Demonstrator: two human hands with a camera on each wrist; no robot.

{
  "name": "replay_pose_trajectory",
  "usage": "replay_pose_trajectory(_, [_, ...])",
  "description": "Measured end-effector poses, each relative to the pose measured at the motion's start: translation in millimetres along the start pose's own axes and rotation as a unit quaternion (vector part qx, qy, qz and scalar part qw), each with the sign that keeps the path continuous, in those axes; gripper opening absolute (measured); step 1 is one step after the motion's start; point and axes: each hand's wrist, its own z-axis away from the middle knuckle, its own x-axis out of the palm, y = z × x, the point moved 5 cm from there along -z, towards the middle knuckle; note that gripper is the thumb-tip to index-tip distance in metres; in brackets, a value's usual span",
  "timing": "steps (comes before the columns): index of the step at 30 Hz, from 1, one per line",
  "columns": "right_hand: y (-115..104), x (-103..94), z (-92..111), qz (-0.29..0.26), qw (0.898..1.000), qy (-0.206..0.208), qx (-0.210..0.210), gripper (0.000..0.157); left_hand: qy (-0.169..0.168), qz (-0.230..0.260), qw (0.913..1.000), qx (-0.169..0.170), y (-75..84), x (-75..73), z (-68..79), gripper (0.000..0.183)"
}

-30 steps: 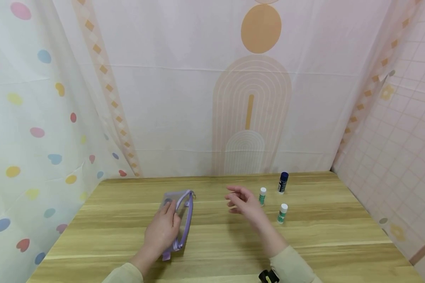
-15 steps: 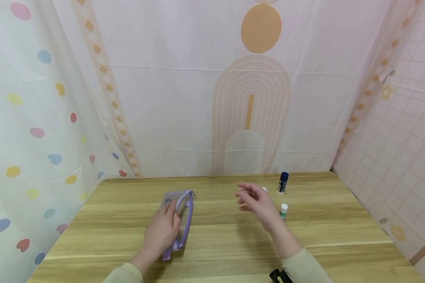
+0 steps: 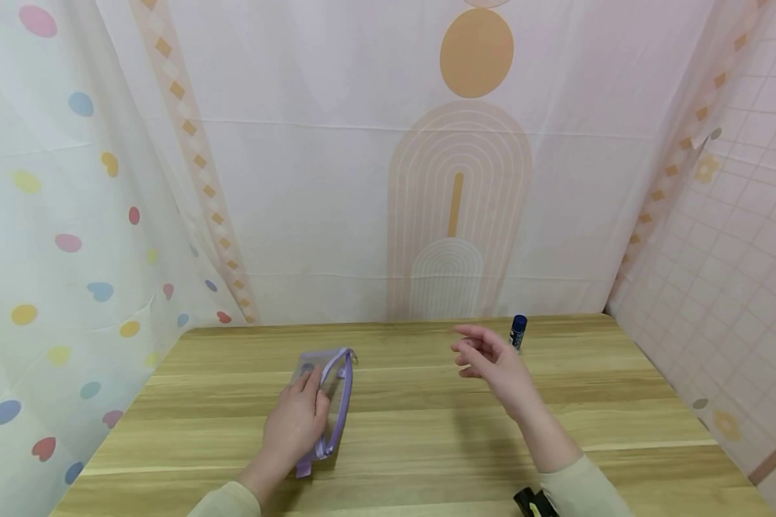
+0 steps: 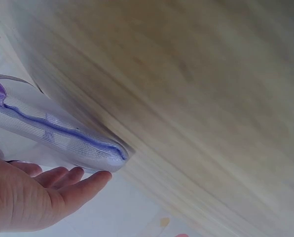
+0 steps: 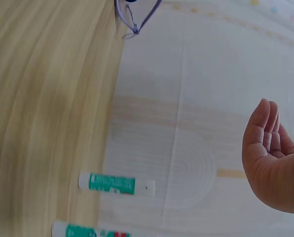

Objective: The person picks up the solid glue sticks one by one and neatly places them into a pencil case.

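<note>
A see-through mesh pencil pouch (image 3: 345, 402) with purple zipper trim lies at the left of the table, its zipper side gaping. My left hand (image 3: 295, 424) rests on it, fingers straight; in the left wrist view they lie along the pouch's side (image 4: 48, 123). Held above the table on the right, my right hand (image 3: 503, 373) has loosely bent fingers and holds nothing. Behind it stands a navy-capped glue stick (image 3: 519, 330), partly covered. Two glue sticks with green labels, one nearer the middle (image 5: 111, 183) and one at the bottom edge (image 5: 90, 231), show in the right wrist view; the right hand and forearm hide them from the head view.
The wooden table (image 3: 401, 445) backs onto a patterned white curtain (image 3: 336, 179). Polka-dot cloth (image 3: 103, 244) hangs at the left, and a checked cloth (image 3: 744, 237) at the right. A black strap device (image 3: 534, 502) sits at my right wrist.
My right hand has moved right and slightly away from me, now covering both green-labelled glue sticks in the head view. The left hand and pouch stay put.
</note>
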Motion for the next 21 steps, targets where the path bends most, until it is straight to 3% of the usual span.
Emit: replay_pose_trajectory(21, [-7,-51.4,7,0.081,0.995,0.047,-0.044,0.039,0.013,0.001,0.9999,0.005,0.1,-0.7,1.4,0.048])
